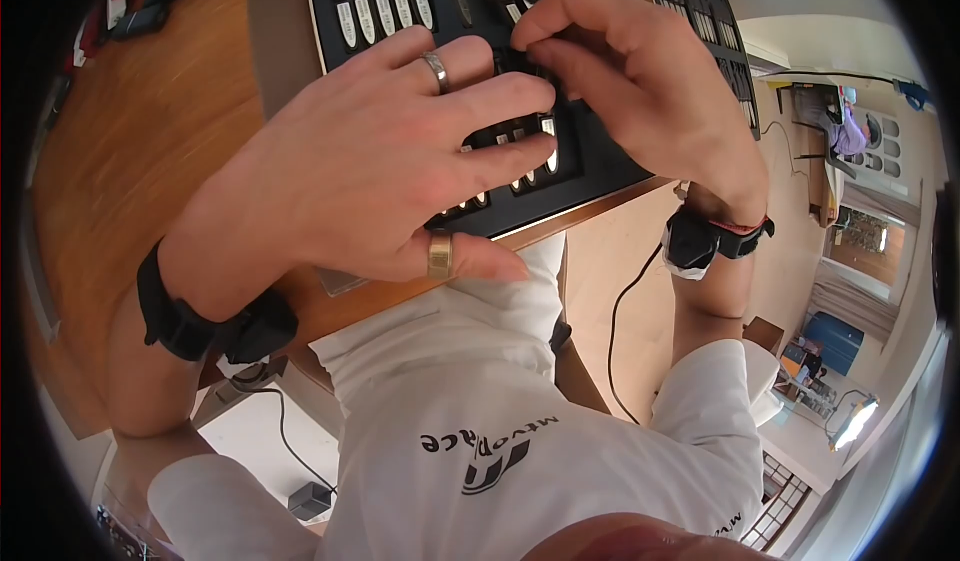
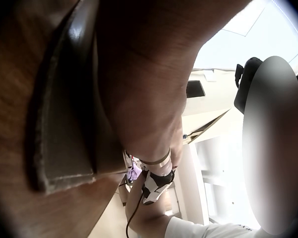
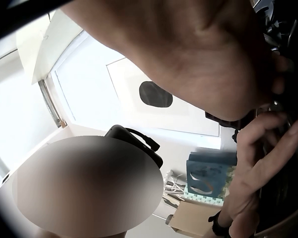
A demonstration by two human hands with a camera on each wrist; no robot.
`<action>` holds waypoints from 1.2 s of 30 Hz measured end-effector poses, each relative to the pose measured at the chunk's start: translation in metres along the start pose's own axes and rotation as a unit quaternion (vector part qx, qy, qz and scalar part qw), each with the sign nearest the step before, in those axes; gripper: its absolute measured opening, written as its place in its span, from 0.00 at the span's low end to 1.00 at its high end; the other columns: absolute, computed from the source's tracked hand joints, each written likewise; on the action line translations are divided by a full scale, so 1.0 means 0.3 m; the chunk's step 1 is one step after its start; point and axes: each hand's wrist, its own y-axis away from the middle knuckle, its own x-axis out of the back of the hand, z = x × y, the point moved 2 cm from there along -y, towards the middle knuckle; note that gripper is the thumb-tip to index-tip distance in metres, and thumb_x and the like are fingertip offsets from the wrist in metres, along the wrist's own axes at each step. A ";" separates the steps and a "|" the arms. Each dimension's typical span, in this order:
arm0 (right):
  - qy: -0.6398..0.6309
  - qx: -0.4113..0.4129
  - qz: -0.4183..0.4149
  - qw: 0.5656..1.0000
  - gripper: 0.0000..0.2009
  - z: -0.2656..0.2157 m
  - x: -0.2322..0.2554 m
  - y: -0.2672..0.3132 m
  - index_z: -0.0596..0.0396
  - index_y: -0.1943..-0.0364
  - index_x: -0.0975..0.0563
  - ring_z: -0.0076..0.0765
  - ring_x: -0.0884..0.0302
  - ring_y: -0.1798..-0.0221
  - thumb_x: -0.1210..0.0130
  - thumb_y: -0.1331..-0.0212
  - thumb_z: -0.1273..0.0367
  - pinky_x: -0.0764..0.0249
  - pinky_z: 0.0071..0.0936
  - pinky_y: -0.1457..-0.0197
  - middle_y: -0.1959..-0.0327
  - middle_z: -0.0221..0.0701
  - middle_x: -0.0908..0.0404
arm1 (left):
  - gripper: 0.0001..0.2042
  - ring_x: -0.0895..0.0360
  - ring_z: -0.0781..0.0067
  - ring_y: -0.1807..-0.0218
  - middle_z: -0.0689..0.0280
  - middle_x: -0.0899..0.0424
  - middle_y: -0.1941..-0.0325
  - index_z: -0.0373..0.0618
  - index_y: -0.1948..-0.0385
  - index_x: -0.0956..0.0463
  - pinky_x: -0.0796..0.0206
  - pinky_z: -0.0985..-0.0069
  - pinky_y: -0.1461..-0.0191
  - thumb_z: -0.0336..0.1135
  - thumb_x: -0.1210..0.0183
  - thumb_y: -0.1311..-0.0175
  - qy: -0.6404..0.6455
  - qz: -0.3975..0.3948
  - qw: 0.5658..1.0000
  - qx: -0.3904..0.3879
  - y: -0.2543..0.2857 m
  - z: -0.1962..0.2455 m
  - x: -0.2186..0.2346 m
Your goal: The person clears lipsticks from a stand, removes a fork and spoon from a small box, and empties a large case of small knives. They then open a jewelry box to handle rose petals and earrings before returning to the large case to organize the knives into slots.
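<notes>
A shallow black case (image 1: 610,151) holds rows of dark slender pieces with white, printed ends (image 1: 383,16). Over its near half spreads my left hand (image 1: 390,141), palm down, fingers extended, with a ring on one finger and a gold ring on the thumb. Its fingertips reach toward the middle of the case, close to my right hand (image 1: 640,81). The right thumb and forefinger come together there, pinching at a dark slender piece mostly hidden behind them. In the right wrist view, a small shiny bit shows by the fingertips, close to the left hand (image 3: 258,163).
The case lies at the edge of a wooden table (image 1: 160,111). A second black case (image 1: 700,21) with similar pieces stands beyond the right hand. Red and black items (image 1: 150,1) sit at the far left. Cables (image 1: 620,331) hang from both wrist cameras.
</notes>
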 end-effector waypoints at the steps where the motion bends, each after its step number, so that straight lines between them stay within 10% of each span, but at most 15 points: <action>1: -0.011 -0.012 -0.004 1.000 0.07 0.002 -0.003 0.002 0.60 0.48 0.17 0.22 0.18 0.59 0.43 0.24 0.79 0.21 0.25 0.53 0.61 0.28 0.14 | 0.38 0.28 0.54 0.43 0.62 0.22 0.34 0.48 0.39 0.15 0.33 0.55 0.33 0.71 0.35 0.40 0.000 0.000 1.000 -0.001 -0.001 0.001 0.001; 8: -0.043 -0.066 0.036 0.996 0.06 0.016 -0.019 0.034 0.60 0.49 0.18 0.23 0.18 0.59 0.43 0.24 0.78 0.21 0.26 0.53 0.61 0.29 0.14 | 0.38 0.28 0.54 0.42 0.62 0.21 0.33 0.45 0.40 0.14 0.32 0.55 0.32 0.70 0.35 0.39 0.002 -0.018 1.000 -0.006 -0.002 -0.002 0.004; 20: 0.133 0.108 0.162 0.972 0.10 -0.069 -0.046 0.074 0.62 0.50 0.18 0.60 0.15 0.51 0.42 0.32 0.82 0.20 0.46 0.49 0.55 0.44 0.14 | 0.37 0.25 0.56 0.40 0.66 0.17 0.36 0.46 0.41 0.13 0.31 0.57 0.34 0.68 0.29 0.43 0.009 -0.020 1.000 0.014 0.009 0.021 0.023; 36: 0.127 0.084 0.251 0.956 0.25 -0.034 -0.191 0.156 0.61 0.44 0.18 0.52 0.20 0.53 0.43 0.51 0.87 0.19 0.41 0.48 0.50 0.39 0.13 | 0.35 0.26 0.52 0.37 0.65 0.16 0.39 0.49 0.47 0.10 0.34 0.54 0.30 0.72 0.32 0.42 -0.024 -0.037 0.997 0.067 -0.019 0.067 0.036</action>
